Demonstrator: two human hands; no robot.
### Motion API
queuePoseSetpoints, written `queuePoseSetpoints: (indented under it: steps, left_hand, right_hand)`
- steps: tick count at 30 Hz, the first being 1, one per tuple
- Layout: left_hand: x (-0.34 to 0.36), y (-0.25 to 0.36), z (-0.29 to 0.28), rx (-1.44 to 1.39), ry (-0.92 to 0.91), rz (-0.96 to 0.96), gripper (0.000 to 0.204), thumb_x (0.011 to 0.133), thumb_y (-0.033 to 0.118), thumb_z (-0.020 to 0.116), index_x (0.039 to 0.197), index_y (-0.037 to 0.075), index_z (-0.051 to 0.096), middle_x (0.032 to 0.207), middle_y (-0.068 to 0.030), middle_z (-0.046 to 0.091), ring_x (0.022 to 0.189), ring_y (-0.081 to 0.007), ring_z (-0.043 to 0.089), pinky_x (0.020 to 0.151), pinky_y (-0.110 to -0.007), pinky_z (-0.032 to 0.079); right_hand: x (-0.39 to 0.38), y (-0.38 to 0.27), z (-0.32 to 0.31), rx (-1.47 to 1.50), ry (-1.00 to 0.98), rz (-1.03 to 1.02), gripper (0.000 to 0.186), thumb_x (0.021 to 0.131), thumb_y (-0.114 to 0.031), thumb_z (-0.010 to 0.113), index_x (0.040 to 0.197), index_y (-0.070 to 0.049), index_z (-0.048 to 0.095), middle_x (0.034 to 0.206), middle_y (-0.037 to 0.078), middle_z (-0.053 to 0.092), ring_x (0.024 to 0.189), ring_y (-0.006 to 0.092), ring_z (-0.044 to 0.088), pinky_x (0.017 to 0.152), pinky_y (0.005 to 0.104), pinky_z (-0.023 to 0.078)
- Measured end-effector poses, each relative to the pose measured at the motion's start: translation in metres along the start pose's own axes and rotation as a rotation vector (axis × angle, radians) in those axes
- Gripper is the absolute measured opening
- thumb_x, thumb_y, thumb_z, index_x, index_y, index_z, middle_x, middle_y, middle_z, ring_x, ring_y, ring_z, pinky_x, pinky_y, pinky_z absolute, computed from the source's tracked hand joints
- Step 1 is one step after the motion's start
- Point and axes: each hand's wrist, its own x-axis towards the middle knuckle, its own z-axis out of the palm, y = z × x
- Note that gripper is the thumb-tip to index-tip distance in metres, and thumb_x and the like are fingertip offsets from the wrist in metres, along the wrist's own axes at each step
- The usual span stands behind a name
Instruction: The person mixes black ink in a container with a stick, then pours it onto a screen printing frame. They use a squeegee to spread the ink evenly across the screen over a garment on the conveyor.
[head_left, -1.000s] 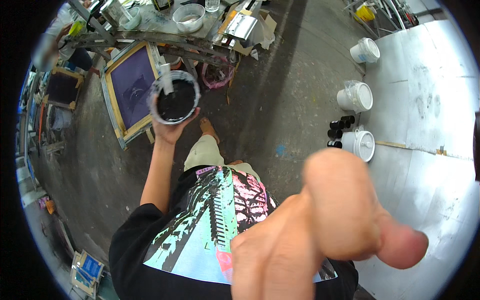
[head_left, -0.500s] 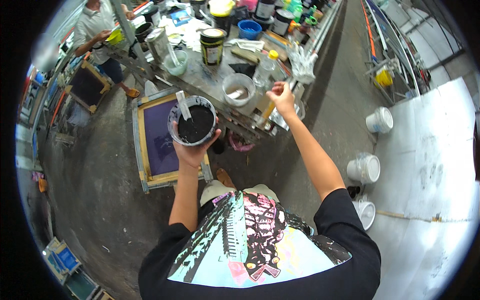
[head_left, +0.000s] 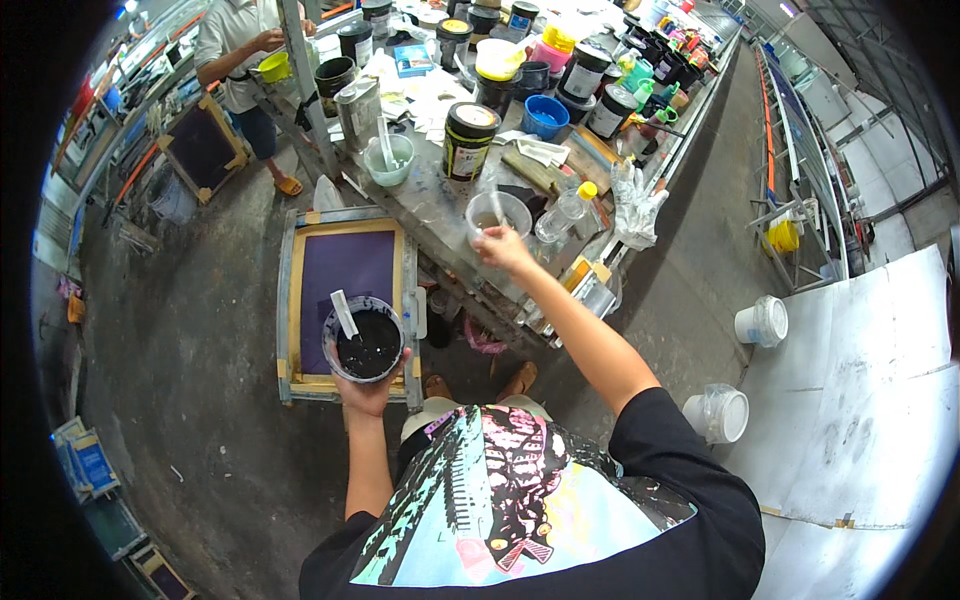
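Observation:
My left hand (head_left: 368, 392) is wrapped round the underside of a clear plastic tub of black ink (head_left: 368, 352). A pale flat stick (head_left: 344, 313) leans up out of that ink. Over the near edge of the workbench, my right hand (head_left: 503, 248) has its fingers closed at the near rim of a translucent plastic tub (head_left: 519, 211). A pale stick stands in this second tub; whatever else it contains is hard to make out. Just right of it leans a clear bottle with a yellow cap (head_left: 563, 215).
The workbench (head_left: 425, 212) carries a black ink can (head_left: 468, 142), a pale green cup (head_left: 389, 160), a blue bowl (head_left: 545, 118) and crumpled gloves (head_left: 633, 207). A framed screen (head_left: 345, 275) stands below its left side. Another person (head_left: 235, 60) is at the far left. White buckets (head_left: 762, 321) line the right.
My right hand has moved left and down from beside the bottle to the translucent tub and closed on its rim. The ink tub in my left hand has come lower and nearer me.

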Motion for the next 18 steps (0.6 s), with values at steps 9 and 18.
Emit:
queuePoseSetpoints:
  steps: [9,18]
  left_hand:
    - [0.032,-0.03,0.032,-0.071,-0.099,-0.069,0.082,0.101,0.062,0.056,0.159,0.006,0.04,0.157,-0.0298,0.045,0.144,-0.0544,0.043,0.113,-0.074,0.041]
    - [0.053,-0.074,0.037,-0.056,-0.038,-0.271,0.078,0.101,0.062,0.054,0.158,0.011,0.042,0.156,-0.0232,0.05,0.143,-0.0496,0.046,0.112,-0.074,0.042]
  right_hand:
    - [-0.037,0.018,0.024,-0.113,-0.053,-0.548,0.066,0.093,-0.012,0.074,0.151,-0.012,0.045,0.136,0.017,0.069,0.119,0.0259,0.068,0.101,0.0382,0.052]
    - [-0.022,0.034,-0.126,-0.281,0.919,-0.414,0.08,0.079,-0.019,0.093,0.14,-0.001,0.045,0.122,0.008,0.058,0.104,0.0182,0.058,0.098,0.0342,0.048]
